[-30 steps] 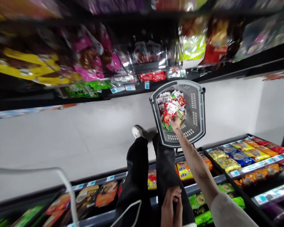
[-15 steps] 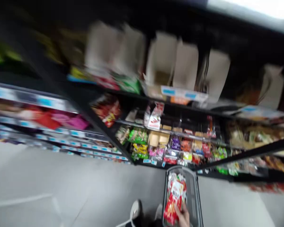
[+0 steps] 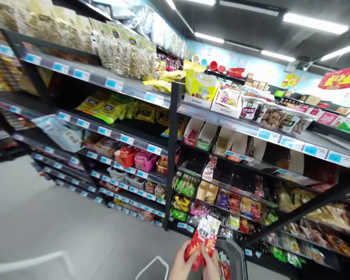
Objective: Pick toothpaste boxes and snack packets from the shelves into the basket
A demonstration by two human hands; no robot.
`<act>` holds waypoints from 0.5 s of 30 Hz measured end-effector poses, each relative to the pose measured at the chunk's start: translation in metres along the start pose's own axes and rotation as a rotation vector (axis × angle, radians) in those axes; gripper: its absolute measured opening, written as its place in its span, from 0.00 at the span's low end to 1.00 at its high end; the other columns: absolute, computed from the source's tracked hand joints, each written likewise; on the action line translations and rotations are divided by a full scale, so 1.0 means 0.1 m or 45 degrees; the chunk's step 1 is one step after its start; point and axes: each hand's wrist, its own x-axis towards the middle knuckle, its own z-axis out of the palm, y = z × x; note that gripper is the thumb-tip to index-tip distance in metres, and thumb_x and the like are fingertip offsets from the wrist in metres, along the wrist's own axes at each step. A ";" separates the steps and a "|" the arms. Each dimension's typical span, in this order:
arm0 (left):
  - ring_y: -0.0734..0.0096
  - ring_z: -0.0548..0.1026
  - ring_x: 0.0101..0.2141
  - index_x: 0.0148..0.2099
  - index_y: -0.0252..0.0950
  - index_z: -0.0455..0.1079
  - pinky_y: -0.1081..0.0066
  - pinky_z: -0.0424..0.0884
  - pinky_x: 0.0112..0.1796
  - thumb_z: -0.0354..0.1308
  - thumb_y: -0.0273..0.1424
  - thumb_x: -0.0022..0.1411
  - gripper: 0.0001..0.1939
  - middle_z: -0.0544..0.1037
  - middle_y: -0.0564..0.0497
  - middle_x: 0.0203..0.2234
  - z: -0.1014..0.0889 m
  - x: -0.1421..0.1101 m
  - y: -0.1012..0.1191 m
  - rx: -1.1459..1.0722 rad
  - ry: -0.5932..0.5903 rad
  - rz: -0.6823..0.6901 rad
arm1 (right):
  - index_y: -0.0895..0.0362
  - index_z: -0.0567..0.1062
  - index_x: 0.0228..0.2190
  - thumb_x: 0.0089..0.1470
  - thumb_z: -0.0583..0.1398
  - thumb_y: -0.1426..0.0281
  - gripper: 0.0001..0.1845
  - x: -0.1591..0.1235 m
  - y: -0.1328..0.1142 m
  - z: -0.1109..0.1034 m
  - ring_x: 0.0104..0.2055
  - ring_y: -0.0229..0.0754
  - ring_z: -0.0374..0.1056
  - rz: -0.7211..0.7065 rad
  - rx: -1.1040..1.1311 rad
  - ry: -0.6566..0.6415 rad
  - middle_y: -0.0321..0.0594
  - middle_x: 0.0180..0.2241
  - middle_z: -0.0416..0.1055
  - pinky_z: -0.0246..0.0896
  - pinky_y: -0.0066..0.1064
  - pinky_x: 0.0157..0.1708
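Observation:
A red and white snack packet point(image 3: 204, 237) is pinched at its lower end between both of my hands. My left hand point(image 3: 182, 261) grips its left edge, fingers closed. My right hand point(image 3: 210, 262) holds the lower right part, thumb across the front. Just right of and below the hands is a dark grey shopping basket point(image 3: 235, 254). Several small red, white and green packets point(image 3: 225, 264) lie in it, partly hidden by my right hand.
Ahead, a black store rack point(image 3: 171, 155) carries several tiers of snack packets and open boxes. Blue price tags line its edges. A light blue bag point(image 3: 61, 132) sticks out from a left shelf. Grey floor point(image 3: 76, 229) spreads at the left. A pale cord point(image 3: 154, 264) is near my left hand.
My view has tilted up and now takes in the ceiling and upper shelves. The red packet has been lifted from over the basket, and my left hand has come into view on it.

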 end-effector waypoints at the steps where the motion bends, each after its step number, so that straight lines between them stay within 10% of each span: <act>1: 0.54 0.82 0.40 0.44 0.37 0.75 0.64 0.78 0.44 0.63 0.52 0.54 0.25 0.84 0.44 0.39 -0.05 0.01 0.08 -0.028 -0.023 0.035 | 0.51 0.79 0.32 0.31 0.77 0.54 0.26 -0.03 0.01 0.07 0.41 0.53 0.79 0.025 0.080 0.036 0.39 0.35 0.81 0.76 0.39 0.35; 15: 0.60 0.81 0.35 0.49 0.37 0.69 0.65 0.78 0.35 0.67 0.52 0.53 0.29 0.81 0.47 0.39 -0.42 0.14 0.19 -0.398 0.031 -0.127 | 0.59 0.79 0.33 0.46 0.69 0.55 0.21 -0.41 -0.20 0.14 0.27 0.43 0.74 -0.028 0.289 0.110 0.44 0.31 0.79 0.60 0.27 0.16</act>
